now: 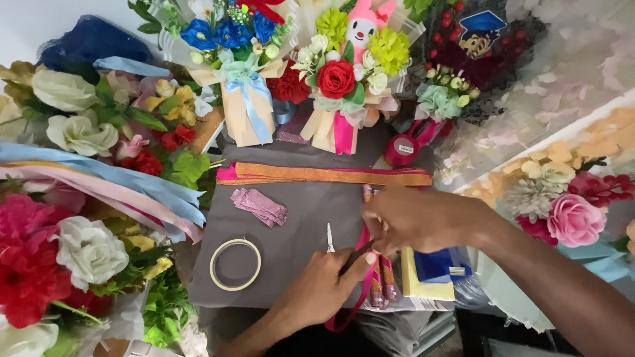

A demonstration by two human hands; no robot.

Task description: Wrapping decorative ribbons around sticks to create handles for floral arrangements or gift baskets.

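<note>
My left hand (323,284) lies on the grey cloth (297,218) and holds small scissors (330,239), their pale blades pointing up. It also pinches a bright pink ribbon (360,291) that loops down past my wrist. My right hand (413,218) comes in from the right and pinches the same pink ribbon near its top, next to glittery ribbon strips (383,281) that lie under both hands. The fingertips of the two hands nearly touch.
Long orange and pink glitter strips (324,174) lie across the cloth. A roll of clear tape (235,264) and folded pink glitter pieces (259,206) sit to the left. Flower bouquets (337,79) ring the work area. A blue stapler (440,266) rests on yellow paper at the right.
</note>
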